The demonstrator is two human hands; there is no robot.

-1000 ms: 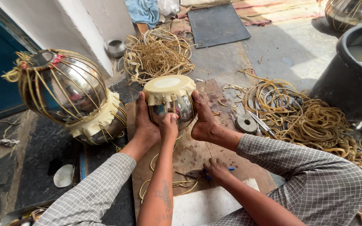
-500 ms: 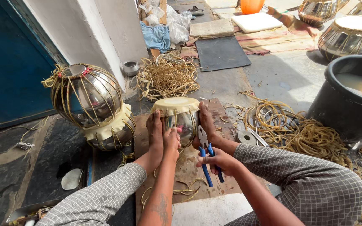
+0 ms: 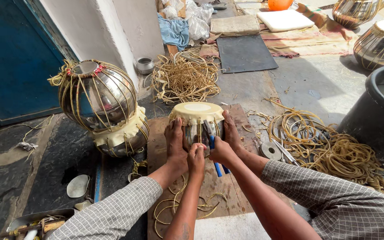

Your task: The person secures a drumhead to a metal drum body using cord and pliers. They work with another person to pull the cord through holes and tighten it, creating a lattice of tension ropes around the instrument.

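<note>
Head view, seated worker. My left hand (image 3: 176,142) presses flat against the 9 o'clock flank of the small metal drum (image 3: 197,124), fingers spread and closed on nothing but the shell. My right hand (image 3: 221,149) is clamped round the blue-handled pliers (image 3: 213,153); their handles trail toward 5 o'clock, while the steel nose points to 12 o'clock and meets the drum's side just below the pale skin head (image 3: 196,110). A foot (image 3: 195,155) braces the drum from 6 o'clock.

The drum stands on the wooden board (image 3: 156,133), its axis tilted away from me, head uppermost. The pliers lie along the lacing, nearly parallel to the straps that run down the shell. The right hand is the nearer to the working point; the left only steadies.

At 9 o'clock stand two larger laced drums (image 3: 101,106), stacked. Loose cane strips (image 3: 185,78) lie at 12 o'clock, and more coils (image 3: 334,153) at 3 o'clock beside a black tub (image 3: 374,120).
</note>
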